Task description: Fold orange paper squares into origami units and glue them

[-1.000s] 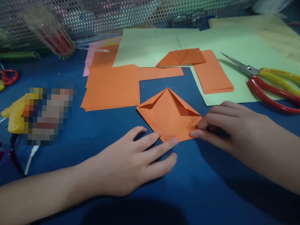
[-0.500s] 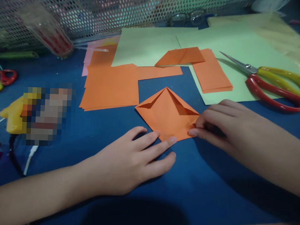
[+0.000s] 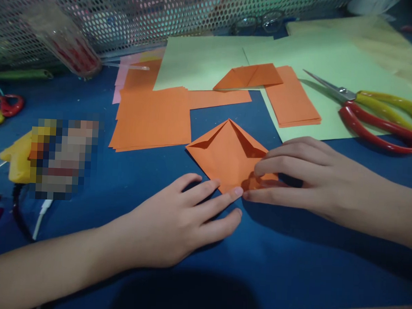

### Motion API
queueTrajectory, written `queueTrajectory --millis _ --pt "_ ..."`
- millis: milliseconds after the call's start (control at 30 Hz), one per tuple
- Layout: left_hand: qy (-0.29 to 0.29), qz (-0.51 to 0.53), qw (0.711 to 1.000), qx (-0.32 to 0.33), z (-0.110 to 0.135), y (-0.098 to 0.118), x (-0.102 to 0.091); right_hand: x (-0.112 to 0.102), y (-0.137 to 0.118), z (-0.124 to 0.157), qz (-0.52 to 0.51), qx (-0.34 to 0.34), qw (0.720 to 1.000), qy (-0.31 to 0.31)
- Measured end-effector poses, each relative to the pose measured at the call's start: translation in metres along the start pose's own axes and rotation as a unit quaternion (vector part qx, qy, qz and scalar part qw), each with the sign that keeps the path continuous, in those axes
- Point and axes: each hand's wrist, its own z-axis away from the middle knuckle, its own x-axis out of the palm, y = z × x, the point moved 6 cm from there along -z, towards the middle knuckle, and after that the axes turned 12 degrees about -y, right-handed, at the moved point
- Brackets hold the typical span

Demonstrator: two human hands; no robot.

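Note:
A folded orange paper (image 3: 222, 157) lies on the blue table, its peak pointing away from me, with two narrow flaps turned in along the upper edges. My left hand (image 3: 192, 220) rests flat with fingers spread, its fingertips pressing the paper's near corner. Over the right side of the paper, my right hand (image 3: 300, 179) has its fingers bent and its thumb along the near right edge, gripping there. The thumb tip almost meets my left fingertip. The paper's right corner is partly hidden by my right fingers.
Stacked orange sheets (image 3: 154, 120) lie at left. Beyond are green sheets (image 3: 199, 58), a folded orange piece (image 3: 250, 76) and orange rectangles (image 3: 293, 99). Red-and-yellow-handled scissors (image 3: 368, 107) lie at right. A yellow tool (image 3: 19, 157) with a cord and a jar (image 3: 72, 53) are at left.
My right hand has slid left along the paper's near edge, from the right corner toward the near corner. My left hand and the paper have stayed in place.

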Motion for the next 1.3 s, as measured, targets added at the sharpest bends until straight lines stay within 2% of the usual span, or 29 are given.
queueTrajectory --millis 200,433,567,700,767,900,1067,1167,1300 --pt "-0.001 0.0 1.0 -0.003 0.0 0.0 -0.001 -0.003 0.004 0.001 -0.01 0.023 1.0 -0.011" --pt "-0.003 0.001 1.0 -0.003 -0.001 0.0 0.0 -0.009 0.015 0.001 -0.016 0.018 0.999 -0.033" --pt "-0.005 0.004 1.0 -0.005 0.0 -0.001 0.0 -0.015 0.017 0.003 -0.023 0.036 0.999 -0.005" --pt "-0.001 0.011 1.0 -0.003 0.001 -0.002 0.0 -0.019 0.011 0.003 0.015 -0.005 1.0 0.021" --pt "0.006 0.016 1.0 -0.001 0.001 -0.002 -0.001 -0.019 0.01 0.001 -0.013 -0.023 0.999 0.027" --pt "0.024 0.029 0.999 0.0 0.001 -0.002 0.0 -0.009 0.012 -0.003 -0.052 -0.017 0.998 0.009" --pt "0.089 0.064 0.994 -0.023 0.003 -0.004 -0.004 -0.004 0.01 -0.004 0.003 -0.03 0.999 0.028" --pt "0.1 0.08 0.991 -0.036 0.003 -0.004 -0.005 -0.006 0.008 -0.008 0.028 -0.025 0.999 0.031" --pt "0.11 0.092 0.988 -0.063 0.004 -0.005 -0.007 -0.007 0.009 -0.013 0.012 -0.005 0.999 0.032"
